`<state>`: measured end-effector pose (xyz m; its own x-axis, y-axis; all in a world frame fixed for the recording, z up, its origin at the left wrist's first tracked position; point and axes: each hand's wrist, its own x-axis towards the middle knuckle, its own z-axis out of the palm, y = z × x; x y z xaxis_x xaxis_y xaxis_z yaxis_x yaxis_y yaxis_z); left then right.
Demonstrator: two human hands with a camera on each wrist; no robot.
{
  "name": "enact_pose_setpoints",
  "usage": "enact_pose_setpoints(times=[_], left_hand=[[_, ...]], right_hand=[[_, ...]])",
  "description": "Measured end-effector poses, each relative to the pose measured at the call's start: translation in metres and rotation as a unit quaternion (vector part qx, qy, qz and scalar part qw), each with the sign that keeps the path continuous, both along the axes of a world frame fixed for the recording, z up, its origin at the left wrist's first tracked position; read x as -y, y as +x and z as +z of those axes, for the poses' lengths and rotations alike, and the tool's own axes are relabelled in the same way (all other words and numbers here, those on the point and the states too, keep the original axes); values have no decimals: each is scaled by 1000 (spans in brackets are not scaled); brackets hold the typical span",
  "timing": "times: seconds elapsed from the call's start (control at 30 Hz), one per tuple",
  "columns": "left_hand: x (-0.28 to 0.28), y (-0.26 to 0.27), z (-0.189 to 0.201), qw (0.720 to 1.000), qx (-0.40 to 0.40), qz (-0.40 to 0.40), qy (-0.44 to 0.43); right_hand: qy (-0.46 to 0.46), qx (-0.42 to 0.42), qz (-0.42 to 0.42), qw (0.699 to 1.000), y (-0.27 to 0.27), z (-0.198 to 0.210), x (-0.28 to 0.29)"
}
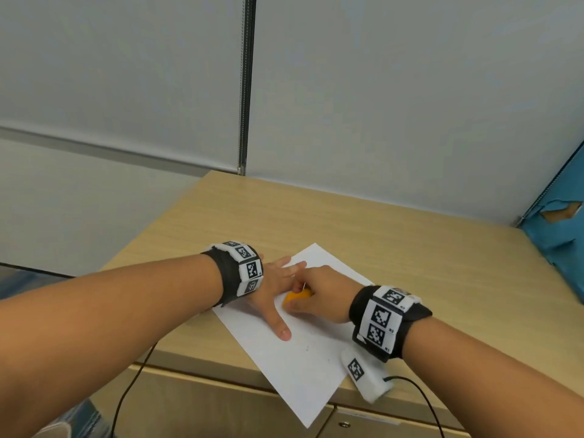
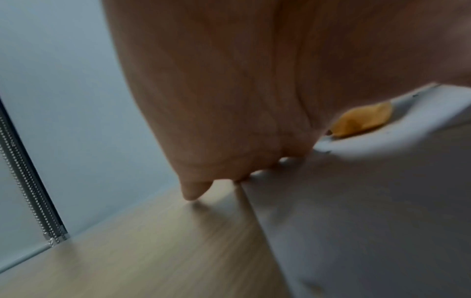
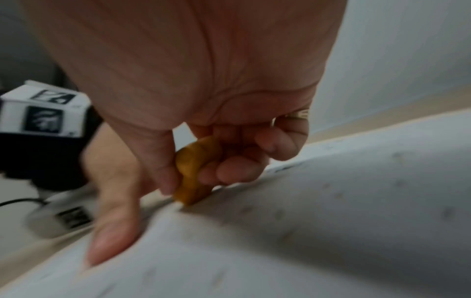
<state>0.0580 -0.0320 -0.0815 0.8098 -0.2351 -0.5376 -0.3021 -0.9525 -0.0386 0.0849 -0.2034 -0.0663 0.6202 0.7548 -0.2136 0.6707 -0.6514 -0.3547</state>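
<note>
A white sheet of paper (image 1: 303, 352) lies at an angle on the wooden tabletop (image 1: 395, 235). My left hand (image 1: 275, 289) lies flat on the sheet with straight, spread fingers, its thumb (image 1: 279, 324) pointing toward me. My right hand (image 1: 319, 295) pinches a small orange eraser-like piece (image 1: 297, 297) between thumb and fingers, its lower edge touching the paper just right of the left hand. In the right wrist view the orange piece (image 3: 195, 171) sits between my thumb and curled fingers against the paper (image 3: 331, 221). The left wrist view shows the orange piece (image 2: 362, 120) beyond my palm.
A white tagged device (image 1: 366, 374) with a black cable (image 1: 423, 403) hangs below my right wrist, over the table's near edge. A blue torn panel (image 1: 559, 222) stands at the right. Grey blinds and a bead chain (image 1: 245, 83) back the table. A drawer front (image 1: 344, 423) sits below.
</note>
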Motion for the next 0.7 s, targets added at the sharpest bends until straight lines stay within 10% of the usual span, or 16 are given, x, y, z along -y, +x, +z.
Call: enact_pose_setpoints(times=[0.7], left_hand=[[2,-2,-1,999,-7,34,13]], right_hand=[[-30,77,1,997,8,6,-3]])
